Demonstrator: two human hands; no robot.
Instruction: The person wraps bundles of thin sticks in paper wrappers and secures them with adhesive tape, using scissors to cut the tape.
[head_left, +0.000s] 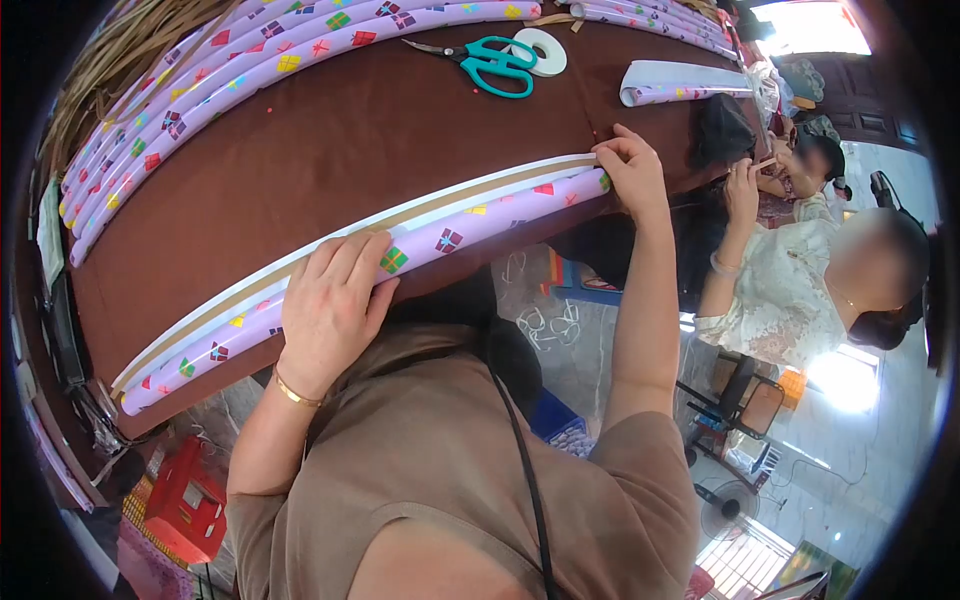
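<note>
A long roll of lilac gift-print paper (pixel 500 222) lies along the table's near edge. Along its white free edge runs a tan strip (pixel 440 208). My left hand (pixel 335 295) rests flat over the roll's middle, fingers stretched across the strip and the paper. At the roll's right end, my right hand (pixel 630 170) pinches the tip of the strip and paper edge between thumb and forefinger. Teal-handled scissors (pixel 490 68) lie partly open beyond the roll, against a white tape roll (pixel 538 52).
Several finished-looking lilac rolls (pixel 250 75) and tan strips (pixel 85 110) lie along the far left of the brown table (pixel 330 130). A shorter roll (pixel 685 88) and a dark bundle (pixel 722 130) are at right. Two people sit beyond; one's hand (pixel 742 190) is near the table.
</note>
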